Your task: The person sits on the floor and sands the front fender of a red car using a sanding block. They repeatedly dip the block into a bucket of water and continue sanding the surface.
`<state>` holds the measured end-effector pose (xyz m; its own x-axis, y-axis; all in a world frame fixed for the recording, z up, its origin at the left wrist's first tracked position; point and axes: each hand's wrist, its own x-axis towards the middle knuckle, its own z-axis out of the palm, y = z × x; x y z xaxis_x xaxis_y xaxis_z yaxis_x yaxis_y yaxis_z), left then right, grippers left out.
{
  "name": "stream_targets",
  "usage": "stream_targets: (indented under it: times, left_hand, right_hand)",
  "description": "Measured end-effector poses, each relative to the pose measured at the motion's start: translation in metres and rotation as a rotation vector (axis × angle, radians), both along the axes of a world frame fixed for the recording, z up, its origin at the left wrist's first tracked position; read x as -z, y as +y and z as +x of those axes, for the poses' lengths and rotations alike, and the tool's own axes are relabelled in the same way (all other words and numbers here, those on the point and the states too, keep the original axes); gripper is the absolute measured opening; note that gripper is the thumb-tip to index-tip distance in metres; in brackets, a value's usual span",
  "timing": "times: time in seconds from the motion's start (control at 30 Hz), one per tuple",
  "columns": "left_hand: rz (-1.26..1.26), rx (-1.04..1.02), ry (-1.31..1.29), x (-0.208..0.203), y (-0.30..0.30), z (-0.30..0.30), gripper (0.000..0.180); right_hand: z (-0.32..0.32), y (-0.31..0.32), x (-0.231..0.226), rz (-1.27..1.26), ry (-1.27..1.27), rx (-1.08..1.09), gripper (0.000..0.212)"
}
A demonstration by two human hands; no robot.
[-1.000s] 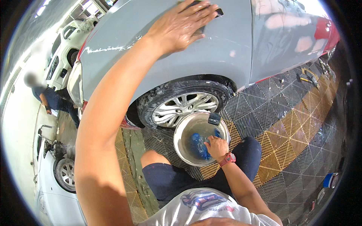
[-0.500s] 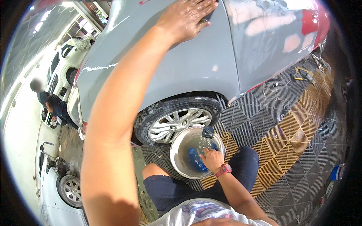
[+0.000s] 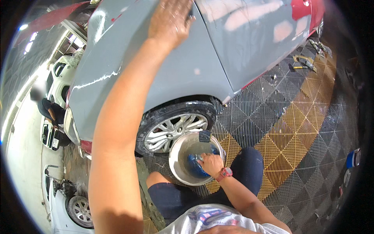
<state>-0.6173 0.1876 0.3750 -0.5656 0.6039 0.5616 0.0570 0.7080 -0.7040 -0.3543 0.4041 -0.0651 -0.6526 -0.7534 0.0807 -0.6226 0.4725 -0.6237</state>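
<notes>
My left hand [image 3: 171, 23] lies against the grey-primed side panel [image 3: 167, 74] of a car, its fingers long and wet. A small dark pad [image 3: 191, 15] shows between its thumb and fingers, mostly covered by the hand. My right hand [image 3: 210, 164], a red watch on its wrist, reaches down into a whitish bucket [image 3: 175, 160] of water. Its fingers curl over a blue thing [image 3: 194, 163] in the water; what they grip is hidden. A dark piece of sheet [image 3: 204, 135] rests over the bucket's far rim.
The car's wheel [image 3: 175, 128] stands just beyond the bucket. Black and yellow slatted tiles [image 3: 288, 132] cover the floor at right, with a yellow-handled tool [image 3: 304, 63] on them. A person [image 3: 50, 111] stands at far left near a white vehicle [image 3: 58, 74].
The whole view has shifted, so car and bucket sit further left. My left hand stays against the panel, and my right hand is still in the bucket.
</notes>
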Motion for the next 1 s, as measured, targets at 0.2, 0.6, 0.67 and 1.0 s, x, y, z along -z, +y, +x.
stream_targets:
  times: [0.2,0.6,0.67,1.0]
  left_hand:
    - [0.050,0.155,-0.356,0.026,0.002,0.024,0.080]
    - [-0.020,-0.143,-0.140,0.059,0.018,0.037,0.082]
    - [0.026,-0.118,-0.174,0.088,0.021,0.037,0.083]
    - [0.103,-0.138,-0.621,0.120,-0.003,0.106,0.083]
  right_hand:
    - [-0.008,0.004,-0.004,-0.013,0.011,0.008,0.038]
    - [-0.008,0.008,-0.005,-0.039,-0.049,0.017,0.037]
    - [-0.009,0.006,-0.003,-0.038,-0.034,0.007,0.037]
    - [-0.017,0.005,0.004,-0.101,-0.068,0.032,0.034]
